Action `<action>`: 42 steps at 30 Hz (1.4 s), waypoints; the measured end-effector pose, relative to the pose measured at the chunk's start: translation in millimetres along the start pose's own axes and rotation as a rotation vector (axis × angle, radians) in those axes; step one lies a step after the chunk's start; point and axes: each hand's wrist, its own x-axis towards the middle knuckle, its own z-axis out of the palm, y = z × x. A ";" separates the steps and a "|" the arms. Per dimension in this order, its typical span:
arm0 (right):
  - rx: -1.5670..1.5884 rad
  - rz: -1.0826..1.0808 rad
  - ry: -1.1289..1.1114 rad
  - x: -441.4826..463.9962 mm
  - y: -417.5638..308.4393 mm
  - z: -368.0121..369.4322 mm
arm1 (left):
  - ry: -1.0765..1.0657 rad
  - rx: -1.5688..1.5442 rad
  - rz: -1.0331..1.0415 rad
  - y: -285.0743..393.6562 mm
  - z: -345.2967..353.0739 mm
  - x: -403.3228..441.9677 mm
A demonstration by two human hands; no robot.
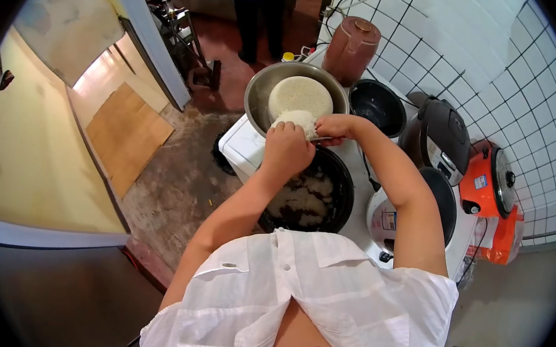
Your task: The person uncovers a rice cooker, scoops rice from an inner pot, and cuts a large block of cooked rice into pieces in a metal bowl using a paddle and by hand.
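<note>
A steel bowl (256, 105) holds a round, pale moulded block of what looks like rice (303, 95). At its near rim is a loose white clump of rice (298, 119). My left hand (288, 149) presses its curled fingertips on the clump. My right hand (336, 130) is closed round a thin flat utensil (322, 138) beneath the clump's right side. Below both hands sits a black pot (345, 199) with rice remnants (301, 198) stuck over its bottom.
Behind the steel bowl stands a brown jug (351, 51), beside a black inner pot (377, 107). Rice cookers (446, 139), (489, 179) and a white cooker (383, 216) line the right. Another person (257, 13) stands at the back. A cardboard sheet (128, 137) lies left.
</note>
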 end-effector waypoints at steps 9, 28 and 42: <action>-0.046 -0.023 -0.001 -3.6 -1.8 -4.8 | -0.043 -0.341 -0.158 -6.1 -3.6 -2.9; -0.295 0.091 0.093 -15.6 -39.2 -45.2 | -0.390 -0.437 0.106 -41.9 -25.9 -99.9; -0.891 -0.293 0.642 -16.9 -21.9 -8.5 | -0.220 -0.450 0.262 -42.2 -28.2 -104.7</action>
